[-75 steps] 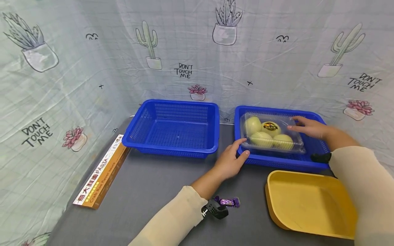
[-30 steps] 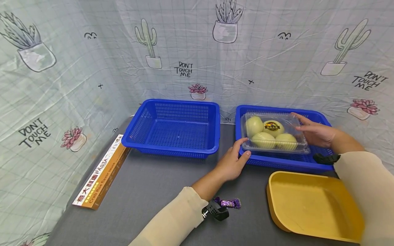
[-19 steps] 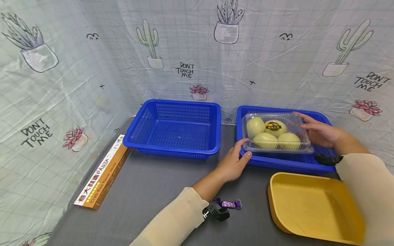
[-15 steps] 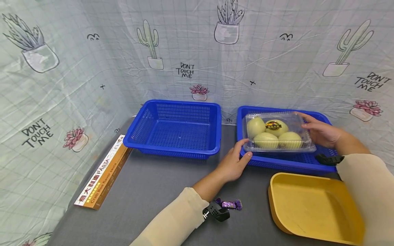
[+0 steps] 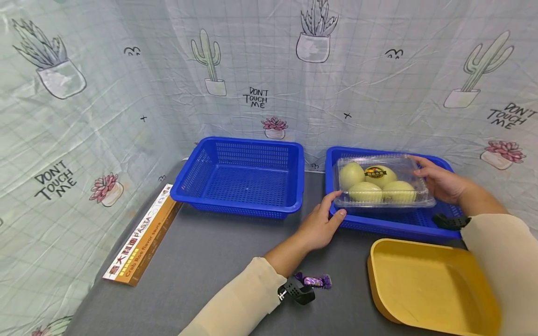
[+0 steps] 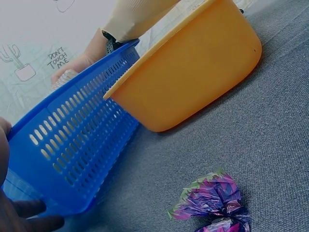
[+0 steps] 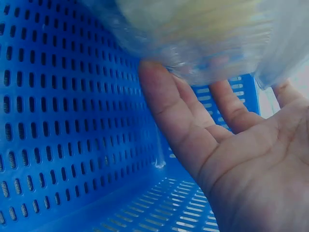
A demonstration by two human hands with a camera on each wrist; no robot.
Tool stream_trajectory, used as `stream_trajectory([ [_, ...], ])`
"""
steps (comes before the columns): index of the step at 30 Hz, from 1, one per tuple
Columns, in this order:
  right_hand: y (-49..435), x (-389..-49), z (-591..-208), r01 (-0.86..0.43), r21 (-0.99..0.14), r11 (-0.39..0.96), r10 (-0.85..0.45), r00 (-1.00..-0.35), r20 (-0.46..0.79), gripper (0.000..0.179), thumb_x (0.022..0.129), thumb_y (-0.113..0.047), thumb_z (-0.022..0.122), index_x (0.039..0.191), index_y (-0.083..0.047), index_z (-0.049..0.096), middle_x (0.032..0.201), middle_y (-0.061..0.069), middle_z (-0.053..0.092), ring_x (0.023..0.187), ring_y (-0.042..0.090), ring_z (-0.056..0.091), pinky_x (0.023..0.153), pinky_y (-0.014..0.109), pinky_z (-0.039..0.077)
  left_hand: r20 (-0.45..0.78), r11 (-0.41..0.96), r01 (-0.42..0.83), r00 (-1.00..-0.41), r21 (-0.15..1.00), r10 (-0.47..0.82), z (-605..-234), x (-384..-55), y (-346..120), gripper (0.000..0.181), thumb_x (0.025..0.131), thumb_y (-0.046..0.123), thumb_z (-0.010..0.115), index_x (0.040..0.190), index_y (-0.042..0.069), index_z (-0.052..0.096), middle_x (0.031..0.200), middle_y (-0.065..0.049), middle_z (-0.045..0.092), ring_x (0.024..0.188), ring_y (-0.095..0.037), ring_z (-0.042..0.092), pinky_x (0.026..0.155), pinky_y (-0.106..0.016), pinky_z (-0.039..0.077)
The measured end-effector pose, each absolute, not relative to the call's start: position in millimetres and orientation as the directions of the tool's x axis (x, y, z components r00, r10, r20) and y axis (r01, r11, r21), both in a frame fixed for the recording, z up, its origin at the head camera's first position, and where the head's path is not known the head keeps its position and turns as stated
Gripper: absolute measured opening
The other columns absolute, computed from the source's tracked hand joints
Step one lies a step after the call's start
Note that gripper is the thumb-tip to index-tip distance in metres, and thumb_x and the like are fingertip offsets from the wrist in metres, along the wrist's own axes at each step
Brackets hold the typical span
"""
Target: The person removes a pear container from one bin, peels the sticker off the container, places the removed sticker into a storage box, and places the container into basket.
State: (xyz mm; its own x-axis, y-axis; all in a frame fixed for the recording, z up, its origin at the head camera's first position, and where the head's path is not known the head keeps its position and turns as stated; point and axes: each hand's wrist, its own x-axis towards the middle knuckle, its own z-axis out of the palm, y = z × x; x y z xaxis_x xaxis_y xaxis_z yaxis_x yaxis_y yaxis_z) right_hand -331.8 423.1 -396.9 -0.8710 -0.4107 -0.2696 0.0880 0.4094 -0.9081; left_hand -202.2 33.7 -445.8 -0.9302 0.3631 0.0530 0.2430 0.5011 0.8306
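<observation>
A clear plastic fruit box [image 5: 405, 172], holding several pale yellow-green round fruits [image 5: 365, 190] and bearing a dark-and-yellow label, sits within the right blue basket [image 5: 391, 226]. My right hand [image 5: 445, 184] holds the box's right end, thumb on top. In the right wrist view, fingers [image 7: 166, 96] of that hand reach under the box, whose underside is above the basket floor. At the basket's front left corner, my left hand [image 5: 321, 224] pinches the rim between thumb and index finger. The left wrist view shows its lower fingers [image 6: 29, 209] beside the basket wall.
Left of the hands is another blue basket [image 5: 244, 186] with nothing in it. A yellow bin [image 5: 378, 284] stands before the right basket, under the right forearm. A purple-wrapped candy [image 5: 315, 281] lies by the left wrist, and a pasta box [image 5: 143, 233] at far left.
The right hand has moved from the box's upper right edge to a hold around its right end. The box's right end has risen, and the box has shifted slightly right. The left hand stays at the rim.
</observation>
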Motion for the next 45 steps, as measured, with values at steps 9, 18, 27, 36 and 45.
stream_trajectory([
  [9,425,-324,-397,0.066,-0.903,0.425,-0.34,-0.913,-0.227,0.07,0.111,-0.033,0.036,0.172,-0.035,0.001,0.173,0.024,-0.02,0.139,0.043,0.024,0.107,0.064,0.033,0.076,0.519,0.275,-0.925,0.809,0.373,-445,-199,39,0.057,0.114,0.05,0.043,0.168,0.036,0.029,0.151,-0.014,0.058,0.139,-0.026,0.056,0.11,-0.05,0.048],
  [18,437,-314,-389,0.035,-0.897,0.44,-0.309,-0.932,-0.188,0.06,0.112,-0.036,0.031,0.166,-0.045,0.008,0.172,0.03,-0.011,0.124,0.015,0.042,0.095,0.042,0.046,0.048,0.565,0.253,-0.934,0.785,0.353,-441,-193,43,0.06,0.114,0.051,0.043,0.17,0.039,0.024,0.154,-0.014,0.055,0.14,-0.028,0.055,0.108,-0.052,0.049],
  [27,440,-300,-377,-0.033,-0.923,0.383,-0.294,-0.952,-0.088,0.041,0.114,-0.031,0.032,0.146,-0.056,0.032,0.14,-0.019,0.041,0.109,-0.002,0.055,0.082,0.03,0.053,0.049,0.529,0.214,-0.95,0.821,0.308,-433,-194,41,0.062,0.113,0.047,0.049,0.17,0.036,0.028,0.165,-0.017,0.038,0.142,-0.039,0.052,0.113,-0.058,0.045],
  [36,432,-274,-354,-0.021,-0.998,0.062,-0.348,-0.937,-0.002,0.044,0.113,-0.017,0.031,0.145,-0.043,0.046,0.127,-0.018,0.064,0.098,0.01,0.069,0.074,0.029,0.06,0.106,0.422,0.21,-0.961,0.882,0.256,-414,-191,32,0.06,0.111,0.055,0.048,0.167,0.04,0.034,0.176,-0.01,0.018,0.157,-0.039,0.03,0.118,-0.068,0.033],
  [45,411,-242,-338,-0.002,-0.998,-0.066,-0.376,-0.926,0.027,0.045,0.115,-0.015,0.027,0.149,-0.038,0.045,0.13,-0.012,0.06,0.095,0.014,0.071,0.075,0.03,0.062,0.205,0.217,0.283,-0.925,0.934,0.321,-370,-190,15,0.056,0.111,0.047,0.052,0.164,0.029,0.043,0.169,-0.006,0.032,0.154,-0.031,0.036,0.117,-0.063,0.038],
])
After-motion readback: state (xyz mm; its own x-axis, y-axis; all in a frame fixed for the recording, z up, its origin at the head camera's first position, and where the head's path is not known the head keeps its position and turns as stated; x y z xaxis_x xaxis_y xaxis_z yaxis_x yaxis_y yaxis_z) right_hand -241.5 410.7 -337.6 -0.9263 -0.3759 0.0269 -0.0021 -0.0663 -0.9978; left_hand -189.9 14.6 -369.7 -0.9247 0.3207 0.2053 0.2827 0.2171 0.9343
